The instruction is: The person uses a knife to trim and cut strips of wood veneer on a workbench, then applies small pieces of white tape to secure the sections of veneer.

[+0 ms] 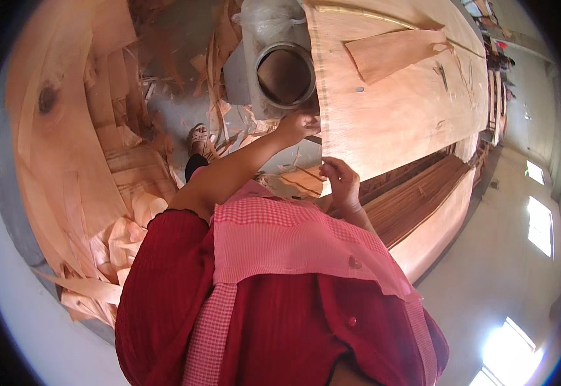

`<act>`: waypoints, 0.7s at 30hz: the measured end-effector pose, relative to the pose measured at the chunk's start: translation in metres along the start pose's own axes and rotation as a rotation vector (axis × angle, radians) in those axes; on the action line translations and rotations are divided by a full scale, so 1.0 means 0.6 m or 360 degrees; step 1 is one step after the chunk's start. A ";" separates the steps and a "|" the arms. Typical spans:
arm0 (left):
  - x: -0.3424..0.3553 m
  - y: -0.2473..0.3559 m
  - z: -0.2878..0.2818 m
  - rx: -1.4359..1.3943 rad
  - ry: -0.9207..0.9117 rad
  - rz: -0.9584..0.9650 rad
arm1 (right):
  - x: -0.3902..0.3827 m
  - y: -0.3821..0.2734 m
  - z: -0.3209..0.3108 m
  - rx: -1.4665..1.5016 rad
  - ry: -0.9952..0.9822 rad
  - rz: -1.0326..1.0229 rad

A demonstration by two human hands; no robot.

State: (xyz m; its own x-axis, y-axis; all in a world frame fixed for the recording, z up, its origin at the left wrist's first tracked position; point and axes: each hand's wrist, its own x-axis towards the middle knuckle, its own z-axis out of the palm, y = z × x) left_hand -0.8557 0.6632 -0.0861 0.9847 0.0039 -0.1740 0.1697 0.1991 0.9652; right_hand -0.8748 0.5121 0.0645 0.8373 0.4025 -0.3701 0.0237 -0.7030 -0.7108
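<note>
A wide, pale wood veneer sheet (396,122) lies over the stack at the right, its left edge running between my hands. My left hand (298,127) is closed at that edge, just below a grey round bucket (254,76); what its fingers pinch is too small to make out. Nearer to me, my right hand (342,181) is closed at the same edge. From its fingertips a thin wood strip (310,173) points to the left. A loose piece of veneer (390,55) rests on top of the sheet, farther away.
Layered veneer (415,199) shows under the sheet. At the left, a long veneer piece with a dark knot (48,100) lies beside crumpled scraps (126,244). A clear plastic bag (271,19) sits behind the bucket. Scraps litter the floor around my shoe (199,136).
</note>
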 end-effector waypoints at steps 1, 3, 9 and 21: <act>0.007 0.004 -0.005 -0.0006 -0.0081 -0.0015 | -0.005 -0.005 0.004 -0.0024 0.0005 -0.0012; 0.003 0.024 -0.022 0.0321 -0.0101 -0.0031 | -0.017 -0.006 0.000 0.0041 0.0042 0.0070; -0.063 0.152 -0.052 0.0040 -0.0383 -0.0454 | -0.030 0.012 -0.047 0.0222 0.0073 0.0325; -0.078 0.166 0.442 0.0476 -0.0207 0.0937 | -0.158 0.260 -0.308 0.1466 0.0081 -0.0158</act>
State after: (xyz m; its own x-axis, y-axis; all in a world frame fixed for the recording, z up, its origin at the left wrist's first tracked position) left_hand -0.8745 0.4227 0.0698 0.9095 -0.0933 0.4050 -0.4124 -0.0801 0.9075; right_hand -0.8494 0.2559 0.0995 0.8781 0.3944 -0.2708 -0.3285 0.0857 -0.9406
